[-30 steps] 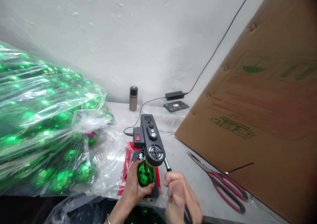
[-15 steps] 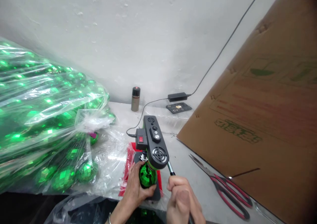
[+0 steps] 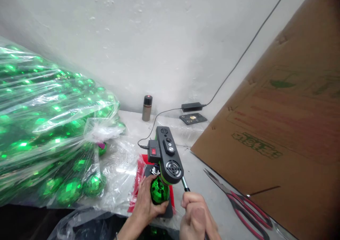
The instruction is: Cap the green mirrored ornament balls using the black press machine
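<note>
A shiny green faceted ball ornament is in the grasp of my left hand, thumb in front and fingers round its left side. The ball sits beneath the head of a small black press-like machine, which has a red switch on a side box. My right hand is closed round the black grip of the machine's metal lever. Under the machine, a dark base plate rests on a red sheet. The contact between machine head and ball is hard to see.
Clear plastic bags of green balls fill the left. Behind stand a small dark-capped bottle, a black power adapter and a phone-like black slab. Red-handled scissors lie beside a large cardboard box on the right.
The whole view has shifted slightly, so everything sits a little lower and further right. Both hands keep their hold on the ball and the lever.
</note>
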Demonstrator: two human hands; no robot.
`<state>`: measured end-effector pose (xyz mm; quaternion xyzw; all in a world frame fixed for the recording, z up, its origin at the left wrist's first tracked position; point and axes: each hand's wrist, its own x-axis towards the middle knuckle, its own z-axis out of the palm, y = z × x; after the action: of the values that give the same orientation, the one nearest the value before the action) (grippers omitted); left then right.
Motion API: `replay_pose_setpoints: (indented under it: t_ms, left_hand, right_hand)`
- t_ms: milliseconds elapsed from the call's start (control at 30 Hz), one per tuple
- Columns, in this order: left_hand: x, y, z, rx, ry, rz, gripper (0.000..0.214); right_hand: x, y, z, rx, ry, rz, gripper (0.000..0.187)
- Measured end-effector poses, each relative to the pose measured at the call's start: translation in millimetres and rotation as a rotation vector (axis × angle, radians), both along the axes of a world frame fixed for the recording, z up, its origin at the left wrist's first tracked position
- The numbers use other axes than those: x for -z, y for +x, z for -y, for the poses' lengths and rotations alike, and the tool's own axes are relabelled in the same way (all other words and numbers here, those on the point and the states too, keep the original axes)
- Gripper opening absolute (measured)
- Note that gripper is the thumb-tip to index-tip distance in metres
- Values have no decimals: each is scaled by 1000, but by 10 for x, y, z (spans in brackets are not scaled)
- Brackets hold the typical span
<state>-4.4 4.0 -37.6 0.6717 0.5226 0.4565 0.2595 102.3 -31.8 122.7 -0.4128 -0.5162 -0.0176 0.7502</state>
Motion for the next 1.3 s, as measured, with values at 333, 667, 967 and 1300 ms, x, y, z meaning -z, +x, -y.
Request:
replay_pose_setpoints:
  t_ms: [333, 667, 967, 1300]
  left_hand:
    - [23, 15, -19, -9, 20, -7, 84]
    - [11, -30, -22, 24, -31, -20, 82]
    - [-1, -4, -27, 14, -28, 6, 83]
    - [-83, -51, -48, 22, -46, 36, 83]
  right_hand:
    - [40, 2, -14, 11, 18, -3, 46]
    - [25, 28, 14, -3, -28, -5, 47]
    - [208, -67, 86, 60, -97, 28, 44]
    - [-124, 39, 33, -23, -30, 56, 43]
